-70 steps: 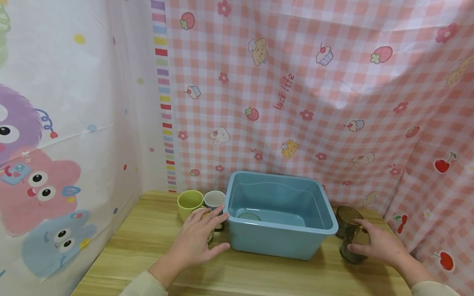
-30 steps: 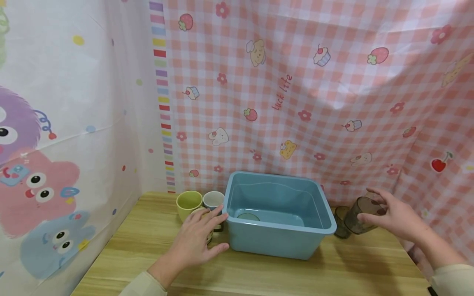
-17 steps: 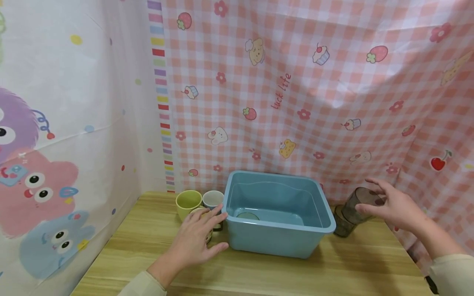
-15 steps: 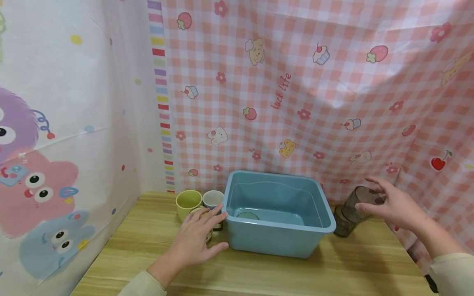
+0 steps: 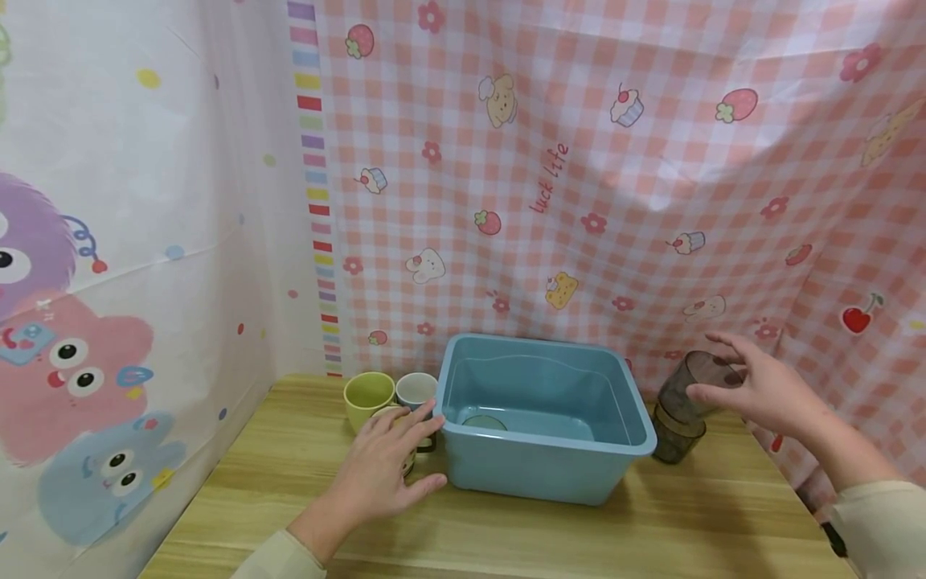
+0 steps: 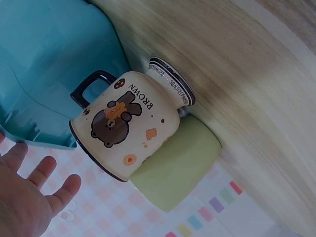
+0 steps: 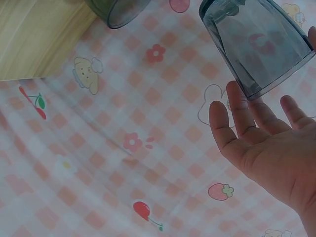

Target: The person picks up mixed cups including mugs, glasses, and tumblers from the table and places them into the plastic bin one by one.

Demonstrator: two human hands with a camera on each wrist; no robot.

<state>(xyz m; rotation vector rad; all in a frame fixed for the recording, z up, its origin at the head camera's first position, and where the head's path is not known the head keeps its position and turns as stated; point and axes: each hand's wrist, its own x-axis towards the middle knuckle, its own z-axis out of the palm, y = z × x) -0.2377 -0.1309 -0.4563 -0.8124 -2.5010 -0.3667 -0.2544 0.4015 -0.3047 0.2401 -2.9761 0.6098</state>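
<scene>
Mugs (image 5: 367, 404) by tabletop's (image 5: 289, 450) back left corner. Left hand (image 5: 379, 466) beside them, fingers loosely spread, gripping nothing. Blue bin (image 5: 535, 465) along back edge. Near back right corner, right hand (image 5: 774, 394) grasps smoky glass (image 5: 683, 396), tilted (second glass (image 5: 678, 444) just beneath).

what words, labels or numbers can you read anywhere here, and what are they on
"luck life": on the pink checked cloth, in red letters.
"BROWN": on the cream bear mug, in the left wrist view.
"FRIENDS": on the mug's flared band; the rest of that band's lettering is too small and blurred to read.
I can read no numbers.
</scene>
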